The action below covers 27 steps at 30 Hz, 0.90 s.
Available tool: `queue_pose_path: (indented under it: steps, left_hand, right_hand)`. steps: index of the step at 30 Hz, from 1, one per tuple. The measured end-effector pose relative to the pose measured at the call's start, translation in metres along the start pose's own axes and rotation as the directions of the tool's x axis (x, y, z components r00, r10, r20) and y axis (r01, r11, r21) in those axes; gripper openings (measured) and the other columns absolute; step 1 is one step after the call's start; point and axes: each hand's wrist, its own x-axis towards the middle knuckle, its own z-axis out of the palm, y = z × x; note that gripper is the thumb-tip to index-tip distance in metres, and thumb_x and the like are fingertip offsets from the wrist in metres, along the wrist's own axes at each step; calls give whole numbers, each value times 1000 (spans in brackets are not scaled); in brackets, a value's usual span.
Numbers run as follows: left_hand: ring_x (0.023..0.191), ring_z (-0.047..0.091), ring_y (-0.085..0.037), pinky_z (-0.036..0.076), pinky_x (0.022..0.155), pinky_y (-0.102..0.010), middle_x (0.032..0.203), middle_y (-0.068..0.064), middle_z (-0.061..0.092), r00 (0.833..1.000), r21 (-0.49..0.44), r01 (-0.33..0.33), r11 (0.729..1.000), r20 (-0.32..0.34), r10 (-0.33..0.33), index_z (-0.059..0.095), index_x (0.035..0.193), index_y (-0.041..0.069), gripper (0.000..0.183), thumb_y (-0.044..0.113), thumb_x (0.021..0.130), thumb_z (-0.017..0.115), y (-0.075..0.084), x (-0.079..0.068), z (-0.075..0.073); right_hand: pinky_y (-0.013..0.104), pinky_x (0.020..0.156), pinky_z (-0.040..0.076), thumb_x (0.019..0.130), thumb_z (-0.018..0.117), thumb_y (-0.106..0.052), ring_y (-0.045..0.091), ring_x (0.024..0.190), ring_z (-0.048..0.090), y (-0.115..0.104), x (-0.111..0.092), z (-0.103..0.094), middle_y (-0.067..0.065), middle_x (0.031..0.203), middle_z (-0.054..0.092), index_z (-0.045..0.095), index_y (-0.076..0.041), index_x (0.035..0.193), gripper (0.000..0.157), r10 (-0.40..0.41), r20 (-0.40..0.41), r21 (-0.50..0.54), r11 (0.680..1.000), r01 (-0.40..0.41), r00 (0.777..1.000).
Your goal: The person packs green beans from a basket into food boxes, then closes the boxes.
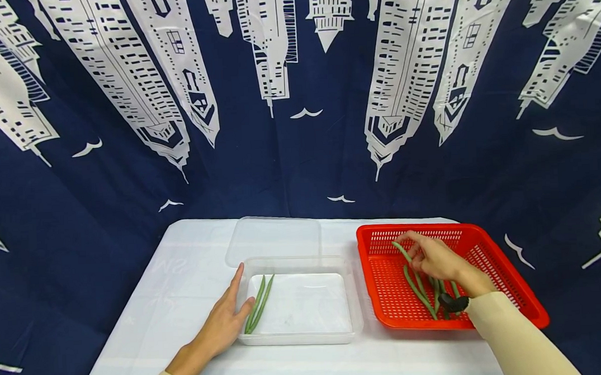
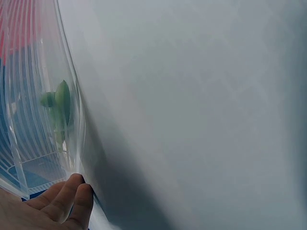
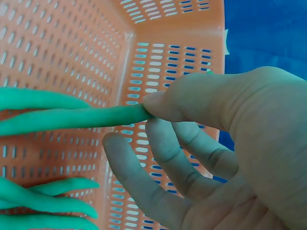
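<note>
Inside the red plastic basket (image 1: 423, 227), my right hand (image 1: 437, 258) pinches one end of a green bean (image 3: 81, 119) between thumb and fingertip. Several other green beans (image 1: 420, 295) lie beneath that hand on the basket floor. My left hand (image 1: 223, 325) is at the left side of a clear plastic container (image 1: 307, 339), fingers fairly straight. In the left wrist view its fingertips (image 2: 76, 181) are right at the container's wall. Two green beans (image 1: 262, 304) lie side by side along the left of the container's floor.
A clear flat lid (image 1: 275, 240) lies behind the container on the white table (image 1: 159, 305). The basket stands to the container's right, near the table's right edge. A dark blue cloth with white buildings (image 1: 279, 160) hangs behind the table.
</note>
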Motion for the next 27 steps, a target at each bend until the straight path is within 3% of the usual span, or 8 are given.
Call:
queue_pose_path:
  steps: [9,21,27]
  left_hand:
    - [179,25,-45,24,144,-73,196,-17,20,1000,-5,6,1000,4,-6,5,190,32,89,35,121,61,-2,0,0]
    - [179,26,-44,25,143,-72,195,-16,21,1000,-7,-5,1000,-5,5,6,190,31,89,33,121,62,-2,0,0]
    - [179,25,-44,24,144,-72,196,-16,21,1000,-10,-12,1000,-7,12,6,190,31,89,32,121,62,-2,0,0]
  right_hand:
    - [25,65,59,87,71,20,15,87,70,-19,6,-7,7,102,80,67,-7,145,64,2,-58,-21,1000,-3,998]
    - [30,85,67,96,80,8,18,96,76,-52,10,-9,6,107,80,75,4,136,40,-17,-142,-95,996,4,990]
    - [32,83,67,96,78,7,20,95,75,-74,13,-9,8,107,80,78,3,135,39,-4,-187,-105,994,-16,982]
